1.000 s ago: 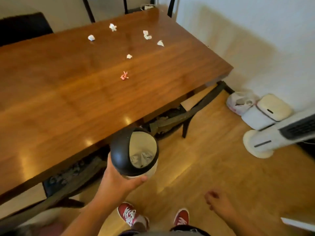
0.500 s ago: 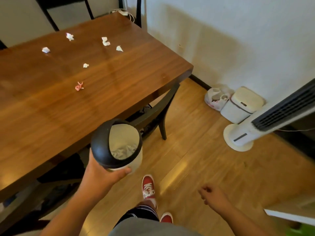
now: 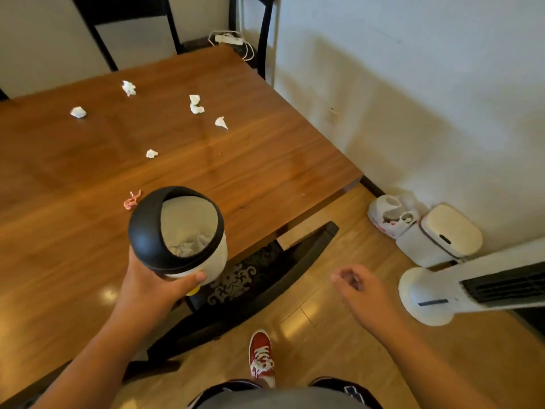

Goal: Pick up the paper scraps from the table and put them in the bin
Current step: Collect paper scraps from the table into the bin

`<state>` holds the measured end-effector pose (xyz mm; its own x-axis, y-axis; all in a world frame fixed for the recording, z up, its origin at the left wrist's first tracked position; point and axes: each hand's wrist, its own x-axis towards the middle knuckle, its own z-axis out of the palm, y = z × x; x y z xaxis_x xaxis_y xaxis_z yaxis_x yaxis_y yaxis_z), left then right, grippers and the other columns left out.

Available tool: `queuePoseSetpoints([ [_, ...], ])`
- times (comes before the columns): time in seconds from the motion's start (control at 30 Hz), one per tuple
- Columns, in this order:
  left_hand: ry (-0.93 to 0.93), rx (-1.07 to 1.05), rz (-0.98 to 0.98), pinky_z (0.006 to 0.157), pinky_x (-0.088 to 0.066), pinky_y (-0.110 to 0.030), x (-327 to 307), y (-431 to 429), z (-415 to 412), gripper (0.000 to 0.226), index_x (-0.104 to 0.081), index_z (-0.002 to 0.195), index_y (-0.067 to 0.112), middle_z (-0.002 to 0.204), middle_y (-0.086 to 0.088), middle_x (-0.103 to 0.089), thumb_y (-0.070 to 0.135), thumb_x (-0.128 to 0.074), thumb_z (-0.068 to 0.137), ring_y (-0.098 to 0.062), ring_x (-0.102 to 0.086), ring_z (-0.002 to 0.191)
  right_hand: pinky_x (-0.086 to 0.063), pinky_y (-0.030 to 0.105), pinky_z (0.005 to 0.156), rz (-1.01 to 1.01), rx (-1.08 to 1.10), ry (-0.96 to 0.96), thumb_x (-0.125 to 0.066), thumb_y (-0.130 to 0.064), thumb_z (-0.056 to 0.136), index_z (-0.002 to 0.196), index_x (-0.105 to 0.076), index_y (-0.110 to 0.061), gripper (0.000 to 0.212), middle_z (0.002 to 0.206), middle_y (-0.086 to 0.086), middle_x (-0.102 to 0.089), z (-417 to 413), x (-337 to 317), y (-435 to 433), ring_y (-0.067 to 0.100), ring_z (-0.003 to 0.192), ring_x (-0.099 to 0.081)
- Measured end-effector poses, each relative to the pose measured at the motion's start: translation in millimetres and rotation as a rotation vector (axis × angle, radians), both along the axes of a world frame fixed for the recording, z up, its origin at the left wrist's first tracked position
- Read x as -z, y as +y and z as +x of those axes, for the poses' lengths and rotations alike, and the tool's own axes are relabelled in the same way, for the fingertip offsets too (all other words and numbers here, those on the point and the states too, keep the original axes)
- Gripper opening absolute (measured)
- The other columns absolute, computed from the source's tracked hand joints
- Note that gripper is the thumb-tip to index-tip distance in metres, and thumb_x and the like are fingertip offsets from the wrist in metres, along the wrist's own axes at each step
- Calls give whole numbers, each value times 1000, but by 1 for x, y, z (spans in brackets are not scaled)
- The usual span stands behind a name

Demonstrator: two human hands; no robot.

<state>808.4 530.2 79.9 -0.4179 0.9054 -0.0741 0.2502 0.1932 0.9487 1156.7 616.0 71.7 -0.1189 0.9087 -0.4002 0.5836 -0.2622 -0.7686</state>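
Note:
My left hand (image 3: 150, 286) grips a small white bin (image 3: 180, 234) with a black domed lid, held over the table's near edge; crumpled paper lies inside it. Several white paper scraps lie on the wooden table (image 3: 265, 160): one at the far left (image 3: 78, 112), one behind it (image 3: 129, 87), a double piece (image 3: 195, 104), a pointed one (image 3: 221, 122) and a small one (image 3: 151, 153). A pink scrap (image 3: 132, 199) lies just left of the bin. My right hand (image 3: 358, 286) hangs empty over the floor, fingers loosely curled.
A dark chair (image 3: 265, 278) with a patterned seat is tucked under the table's near side. A white tower fan (image 3: 472, 293), a white lidded box (image 3: 442, 237) and a plastic bag (image 3: 389, 214) stand by the wall at right. Another chair (image 3: 165, 22) stands behind the table.
I have stepped closer to the table. My left hand has lifted the bin up over the table edge beside the pink scrap. My right hand has risen and swung forward.

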Motion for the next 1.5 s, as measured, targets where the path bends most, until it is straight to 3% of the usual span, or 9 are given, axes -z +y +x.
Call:
queuePoseSetpoints([
  [0.13, -25, -95, -16, 88, -46, -13, 13, 20, -17, 118, -39, 157, 16, 127, 18, -64, 29, -94, 54, 29, -59, 107, -46, 11, 59, 129, -208, -74, -64, -35, 93, 104, -62, -31, 12, 88, -12, -63, -47, -27, 61, -1, 80, -59],
  [0.33, -59, -259, -48, 90, -46, -14, 27, 31, -40, 127, -38, 158, 15, 127, 21, -64, 31, -102, 49, 28, -60, 109, -46, 16, 64, 138, -517, -122, -66, -39, 90, 104, -61, -31, 17, 83, -11, -62, -139, -22, 147, 4, 75, -59],
  [0.53, -150, -582, -161, 90, -44, -21, 34, 25, -54, 116, -35, 133, 65, 107, 59, -57, 53, -98, 36, 38, -54, 98, -47, 18, 63, 70, -801, -141, -67, -47, 87, 106, -57, -37, 23, 87, -15, -63, -243, 20, 204, 0, 77, -61],
  [0.6, -173, -689, -146, 93, -49, -25, 36, 22, -54, 121, -39, 133, 71, 119, 47, -62, 70, -99, 28, 29, -59, 107, -46, 19, 62, 38, -917, -137, -67, -49, 85, 112, -57, -34, 32, 91, -15, -61, -278, 36, 212, 1, 80, -61],
  [0.73, -202, -855, -116, 105, -55, -46, 45, 19, -46, 153, -38, 158, 33, 138, 7, -66, 78, -97, 23, 0, -66, 121, -44, 19, 63, 108, -1086, -185, -66, -55, 82, 126, -53, -32, 51, 111, -11, -61, -346, 64, 209, 6, 93, -58],
  [0.93, -207, -1007, -122, 111, -51, -62, 58, 22, -33, 154, -42, 159, 22, 145, -6, -64, 70, -102, 25, -25, -63, 134, -54, 35, 87, 212, -1122, -277, -69, -53, 82, 139, -45, -28, 67, 139, -1, -51, -441, 93, 201, 21, 122, -56],
  [1.2, -224, -1047, -113, 105, -55, -37, 69, 29, -31, 152, -44, 157, 21, 144, 1, -66, 74, -100, 25, -7, -63, 132, -50, 33, 70, 435, -1173, -438, -65, -54, 83, 134, -45, -23, 63, 129, 7, -50, -509, 114, 176, 27, 109, -57],
  [1.37, -206, -1066, -86, 92, -52, -13, 71, 25, -33, 128, -42, 139, 52, 128, 42, -63, 77, -98, 27, 19, -60, 121, -50, 28, 68, 497, -1258, -357, -65, -26, 92, 122, -59, -19, 31, 116, 6, -59, -508, 122, 165, 21, 95, -62],
  [1.5, -192, -1087, -87, 85, -53, -2, 71, 18, -33, 119, -41, 134, 64, 127, 42, -63, 76, -98, 30, 17, -62, 120, -43, 24, 64, 444, -1287, -252, -61, -22, 94, 110, -65, -17, 17, 105, 3, -62, -487, 124, 169, 16, 88, -58],
])
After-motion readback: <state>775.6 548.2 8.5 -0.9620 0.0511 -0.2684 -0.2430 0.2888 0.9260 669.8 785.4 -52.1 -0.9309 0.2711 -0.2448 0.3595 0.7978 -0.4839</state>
